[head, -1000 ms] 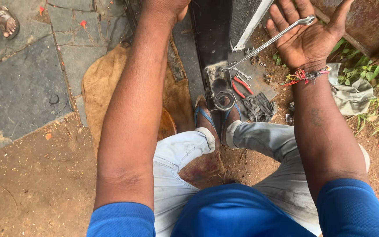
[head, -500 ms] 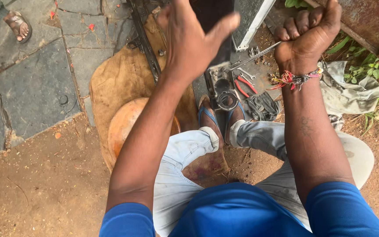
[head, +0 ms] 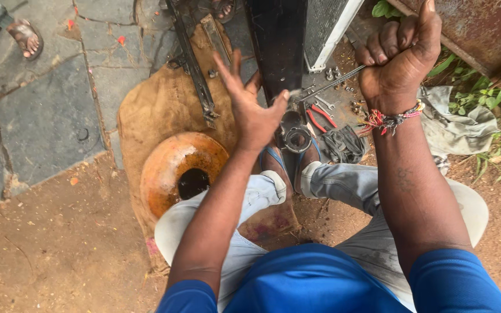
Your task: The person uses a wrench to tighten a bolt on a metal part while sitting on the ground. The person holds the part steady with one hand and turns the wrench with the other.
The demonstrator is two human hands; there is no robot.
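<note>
Overhead, right hand (head: 398,61) fists a wrench (head: 331,83); left hand (head: 250,107) splayed.

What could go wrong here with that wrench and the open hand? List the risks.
1. The right hand is fisted on a slim metal wrench; if it slips, the knuckles could strike the black panel or the rusty metal sheet.
2. The left hand is open, close to the wrench's far end, so it might get hit.
3. Loose bolts, red-handled pliers and the round metal part lie by the sandalled feet; they could be kicked away or stepped on.
</note>
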